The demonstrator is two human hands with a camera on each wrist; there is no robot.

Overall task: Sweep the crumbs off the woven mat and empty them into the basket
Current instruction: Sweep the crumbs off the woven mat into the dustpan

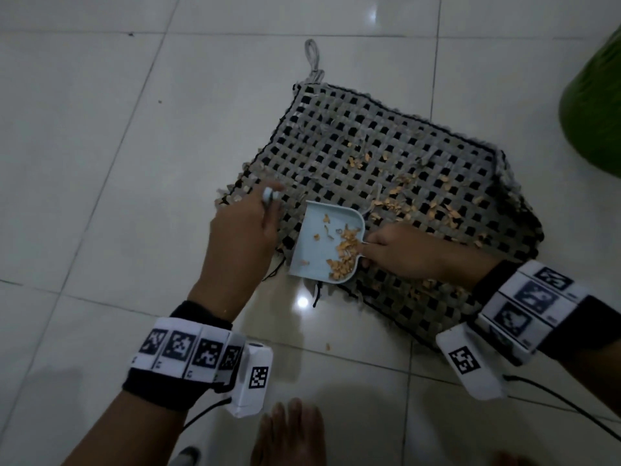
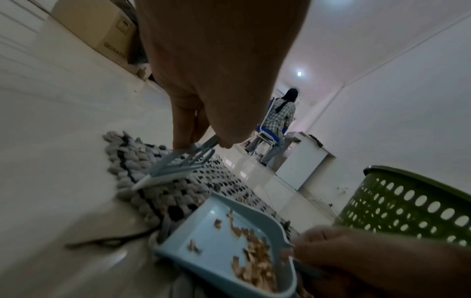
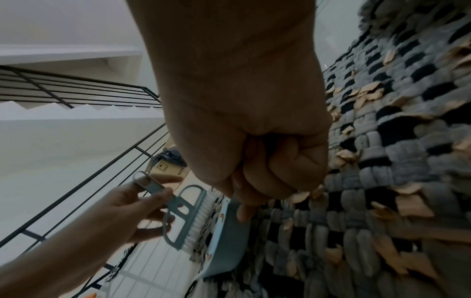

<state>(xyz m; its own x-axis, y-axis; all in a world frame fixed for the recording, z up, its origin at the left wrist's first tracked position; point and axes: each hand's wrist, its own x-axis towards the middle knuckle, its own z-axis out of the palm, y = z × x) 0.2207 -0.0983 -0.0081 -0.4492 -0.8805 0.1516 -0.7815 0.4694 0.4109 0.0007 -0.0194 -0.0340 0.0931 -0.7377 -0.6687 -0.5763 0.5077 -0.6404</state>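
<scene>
A grey-and-black woven mat [image 1: 386, 153] lies on the tiled floor, strewn with tan crumbs [image 1: 396, 203]. On its near-left corner sits a light blue dustpan [image 1: 312, 250], tilted, with a heap of crumbs [image 1: 344, 257] inside. My right hand [image 1: 400, 250] grips the dustpan's handle. My left hand [image 1: 248, 227] holds a small light blue brush [image 3: 183, 211] by its handle, bristles on the mat's left edge beside the pan. The green perforated basket [image 2: 407, 203] stands right of the mat.
White floor tiles [image 1: 100, 163] surround the mat; one crumb [image 1: 327, 347] lies on the floor near me. My bare foot [image 1: 289, 435] is at the bottom edge. A cardboard box [image 2: 102, 26], a stair railing [image 3: 76, 94] and a seated person [image 2: 279, 121] are farther off.
</scene>
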